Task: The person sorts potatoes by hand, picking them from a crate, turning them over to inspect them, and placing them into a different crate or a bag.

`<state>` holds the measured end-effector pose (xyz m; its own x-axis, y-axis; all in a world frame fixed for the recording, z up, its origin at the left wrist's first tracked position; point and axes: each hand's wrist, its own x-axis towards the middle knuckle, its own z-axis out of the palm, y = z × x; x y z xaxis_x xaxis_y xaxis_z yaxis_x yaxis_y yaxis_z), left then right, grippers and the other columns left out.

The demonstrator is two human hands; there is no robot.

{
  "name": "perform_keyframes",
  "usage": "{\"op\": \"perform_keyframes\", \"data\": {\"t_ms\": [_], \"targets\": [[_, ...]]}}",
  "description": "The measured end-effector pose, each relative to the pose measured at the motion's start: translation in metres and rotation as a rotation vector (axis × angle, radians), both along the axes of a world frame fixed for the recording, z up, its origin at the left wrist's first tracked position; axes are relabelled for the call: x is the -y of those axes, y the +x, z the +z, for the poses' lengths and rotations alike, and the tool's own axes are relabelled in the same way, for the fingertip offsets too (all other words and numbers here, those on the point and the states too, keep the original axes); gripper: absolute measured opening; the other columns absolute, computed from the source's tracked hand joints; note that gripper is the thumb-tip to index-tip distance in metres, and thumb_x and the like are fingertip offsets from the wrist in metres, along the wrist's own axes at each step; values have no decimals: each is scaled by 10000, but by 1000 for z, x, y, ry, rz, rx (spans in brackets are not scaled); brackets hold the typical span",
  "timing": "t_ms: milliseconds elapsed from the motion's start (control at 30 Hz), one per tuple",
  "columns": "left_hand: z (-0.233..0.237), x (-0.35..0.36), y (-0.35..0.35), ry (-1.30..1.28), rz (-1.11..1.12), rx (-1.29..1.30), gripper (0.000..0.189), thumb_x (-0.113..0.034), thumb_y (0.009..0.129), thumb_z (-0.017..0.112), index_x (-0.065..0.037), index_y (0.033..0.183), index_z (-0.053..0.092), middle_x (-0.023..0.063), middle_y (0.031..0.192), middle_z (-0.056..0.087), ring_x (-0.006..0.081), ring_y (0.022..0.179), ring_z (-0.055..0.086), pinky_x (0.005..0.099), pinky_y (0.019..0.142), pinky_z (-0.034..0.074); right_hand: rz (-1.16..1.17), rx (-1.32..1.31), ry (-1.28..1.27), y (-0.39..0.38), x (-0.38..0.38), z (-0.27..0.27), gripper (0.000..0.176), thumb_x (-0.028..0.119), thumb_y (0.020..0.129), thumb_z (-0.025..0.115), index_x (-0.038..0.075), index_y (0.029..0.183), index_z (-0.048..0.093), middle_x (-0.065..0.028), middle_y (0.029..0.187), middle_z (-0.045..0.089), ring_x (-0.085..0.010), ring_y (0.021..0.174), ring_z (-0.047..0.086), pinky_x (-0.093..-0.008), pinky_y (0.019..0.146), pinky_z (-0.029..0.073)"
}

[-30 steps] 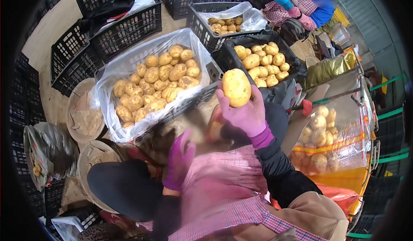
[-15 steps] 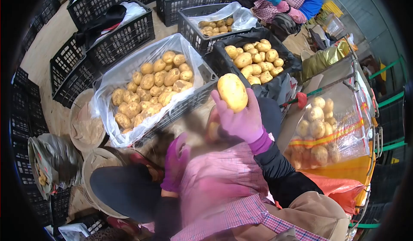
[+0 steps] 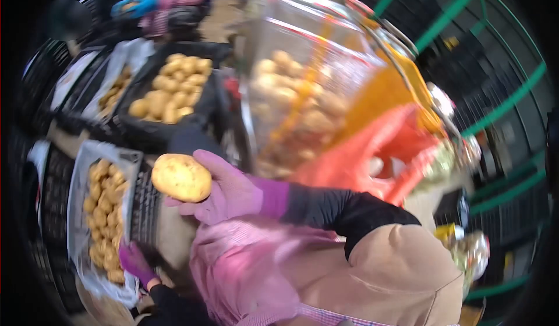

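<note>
A large yellow potato (image 3: 181, 177) is held by my right hand (image 3: 224, 192), which wears a pink-purple glove and has its fingers around the potato's right side and underside. My left hand (image 3: 136, 262), in a purple glove, is at the near right edge of the crate (image 3: 142, 201) lined with clear plastic. Many potatoes (image 3: 106, 209) lie in that crate, close beside this hand. The left fingers are small and blurred, so I cannot tell whether they touch a potato.
A black-lined crate (image 3: 218, 58) of potatoes stands farther ahead. Right of it are a clear bag (image 3: 291, 17) of potatoes, an orange-red bag (image 3: 349, 163) and green rails (image 3: 445, 20). A co-worker in blue gloves (image 3: 135, 6) sits at the top left.
The view has swung to the right, so crates appear farther left. My left hand has moved from beside my apron to the lined crate. My right hand still holds the potato, now turned sideways.
</note>
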<state>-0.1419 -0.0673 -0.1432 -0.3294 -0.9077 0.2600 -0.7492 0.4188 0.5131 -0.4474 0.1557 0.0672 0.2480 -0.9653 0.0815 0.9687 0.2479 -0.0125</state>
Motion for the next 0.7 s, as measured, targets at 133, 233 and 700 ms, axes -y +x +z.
{"op": "perform_keyframes", "data": {"t_ms": [133,233,700], "targets": [[-10,2,12,-74,-24,115,362,-158,886,566,-35,1225,596,168,1169,641,338,1053,603,412,917,452,-207,-284,191,-12,-103,51,584,447,966,523,61,1397,450,-187,1334,543,-302,1212,543,-396,971,485],[-9,7,14,7,-20,25,342,-167,889,570,-41,1205,597,156,1151,647,339,1050,604,402,916,449,-454,-1123,290,-31,-199,105,590,370,954,561,5,1401,435,-139,1319,560,-225,1191,557,-350,987,474],[-21,29,22,2,-37,141,345,-249,920,612,-71,1216,601,163,1150,643,355,1044,600,415,883,452,386,-940,1188,-129,-516,64,529,461,930,570,52,1265,560,-108,1062,700,-244,850,711,-289,686,574]]}}
